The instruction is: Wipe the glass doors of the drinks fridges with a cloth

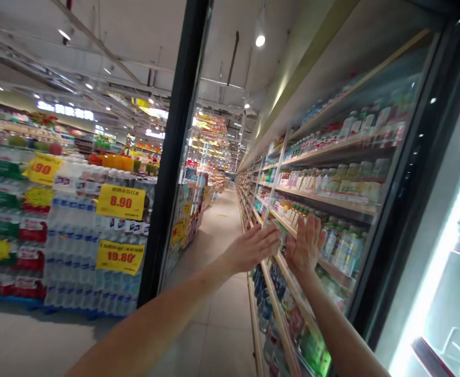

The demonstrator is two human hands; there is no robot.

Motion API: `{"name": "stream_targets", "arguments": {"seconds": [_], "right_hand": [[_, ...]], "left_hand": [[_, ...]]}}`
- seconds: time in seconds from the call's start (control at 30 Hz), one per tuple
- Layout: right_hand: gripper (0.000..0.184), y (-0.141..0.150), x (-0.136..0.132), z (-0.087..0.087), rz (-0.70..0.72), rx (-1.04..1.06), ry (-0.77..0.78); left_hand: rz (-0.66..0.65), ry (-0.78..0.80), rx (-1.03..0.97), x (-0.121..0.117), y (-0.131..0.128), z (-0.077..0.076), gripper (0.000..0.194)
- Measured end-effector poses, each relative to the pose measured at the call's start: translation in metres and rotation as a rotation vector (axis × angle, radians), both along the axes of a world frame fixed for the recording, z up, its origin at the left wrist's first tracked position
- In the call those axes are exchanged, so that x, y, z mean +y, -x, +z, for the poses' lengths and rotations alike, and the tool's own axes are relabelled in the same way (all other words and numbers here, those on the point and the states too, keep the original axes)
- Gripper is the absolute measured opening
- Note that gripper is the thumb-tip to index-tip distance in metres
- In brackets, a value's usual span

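Our forearms (pixel 157 324) reach up from the lower edge; left hand (pixel 253 245) and right hand (pixel 304 251) stand close together, fingers extended, gripping nothing. Ahead of both lies the glass door (pixel 178 157) (whether our palms meet its pane, we cannot tell), its long axis upright but leaning in our view. Left hand is nearer its left edge, right hand nearer the dark upright (pixel 405 209) opposite. Below spreads pale tiled floor (pixel 198 348); bottled-drink stacks (pixel 73 256) stand leftward, a lit cooler (pixel 438 293) rightward.
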State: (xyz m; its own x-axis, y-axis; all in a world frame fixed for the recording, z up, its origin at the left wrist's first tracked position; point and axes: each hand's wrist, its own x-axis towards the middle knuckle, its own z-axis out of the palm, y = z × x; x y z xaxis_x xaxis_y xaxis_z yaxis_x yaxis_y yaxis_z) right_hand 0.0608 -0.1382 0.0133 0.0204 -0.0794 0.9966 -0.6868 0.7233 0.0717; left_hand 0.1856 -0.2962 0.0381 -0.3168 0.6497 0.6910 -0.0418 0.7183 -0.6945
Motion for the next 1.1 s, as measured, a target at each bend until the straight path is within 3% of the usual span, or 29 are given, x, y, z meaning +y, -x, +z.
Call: {"name": "stream_targets", "arguments": {"seconds": [0.07, 0.13, 0.2, 0.23, 0.33, 0.37, 0.43, 0.57, 0.63, 0.73, 0.77, 0.83, 0.93, 0.97, 1.03, 1.1], "right_hand": [[0.057, 0.002, 0.001, -0.002, -0.006, 0.002, -0.011], [0.057, 0.002, 0.001, -0.003, -0.006, 0.001, -0.009], [0.058, 0.002, 0.0, -0.003, -0.006, -0.002, -0.005], [0.058, 0.001, 0.0, -0.003, -0.006, -0.008, -0.005], [0.058, 0.001, 0.0, -0.003, -0.01, -0.019, -0.011], [0.058, 0.001, 0.0, -0.003, -0.01, -0.019, -0.013], [0.057, 0.001, 0.001, -0.003, -0.007, -0.015, -0.011], [0.057, 0.0, 0.001, -0.002, 0.0, -0.006, -0.004], [0.057, 0.0, 0.001, -0.002, 0.001, -0.009, -0.001], [0.057, 0.0, 0.001, -0.002, 0.007, -0.017, -0.002], [0.057, 0.0, 0.001, -0.002, 0.011, -0.014, -0.003], [0.058, 0.001, 0.0, -0.002, 0.014, -0.008, -0.004], [0.059, 0.002, -0.001, -0.003, 0.006, -0.005, -0.007], [0.059, 0.002, -0.001, -0.003, 0.005, -0.006, -0.005], [0.058, 0.002, -0.002, -0.004, 0.004, -0.004, 0.001], [0.057, 0.003, -0.002, -0.004, 0.004, -0.005, 0.004]], "left_hand": [[0.044, -0.138, 0.066, -0.01, -0.006, 0.017, 0.045], [0.09, -0.411, 0.214, -0.024, -0.015, 0.038, 0.046], [0.094, -0.562, 0.283, -0.028, -0.02, 0.044, 0.047], [0.077, -0.519, 0.248, -0.026, -0.02, 0.04, 0.047], [0.024, -0.059, -0.067, -0.011, -0.012, 0.018, 0.046], [0.03, 0.029, -0.152, -0.008, -0.01, 0.015, 0.045], [0.067, -0.034, -0.175, -0.008, -0.01, 0.024, 0.044], [0.113, -0.551, 0.214, -0.023, -0.015, 0.064, 0.042], [0.082, -0.458, 0.245, -0.023, -0.015, 0.063, 0.041], [0.007, -0.02, 0.043, -0.022, -0.014, 0.044, 0.039], [0.007, 0.042, 0.002, -0.025, -0.016, 0.042, 0.039], [0.037, -0.073, 0.06, -0.037, -0.022, 0.048, 0.038], [0.06, -0.503, 0.343, -0.057, -0.032, 0.063, 0.037], [0.047, -0.568, 0.402, -0.06, -0.032, 0.062, 0.037], [0.017, -0.455, 0.351, -0.056, -0.029, 0.049, 0.037], [-0.006, -0.13, 0.14, -0.048, -0.024, 0.032, 0.038]]}}
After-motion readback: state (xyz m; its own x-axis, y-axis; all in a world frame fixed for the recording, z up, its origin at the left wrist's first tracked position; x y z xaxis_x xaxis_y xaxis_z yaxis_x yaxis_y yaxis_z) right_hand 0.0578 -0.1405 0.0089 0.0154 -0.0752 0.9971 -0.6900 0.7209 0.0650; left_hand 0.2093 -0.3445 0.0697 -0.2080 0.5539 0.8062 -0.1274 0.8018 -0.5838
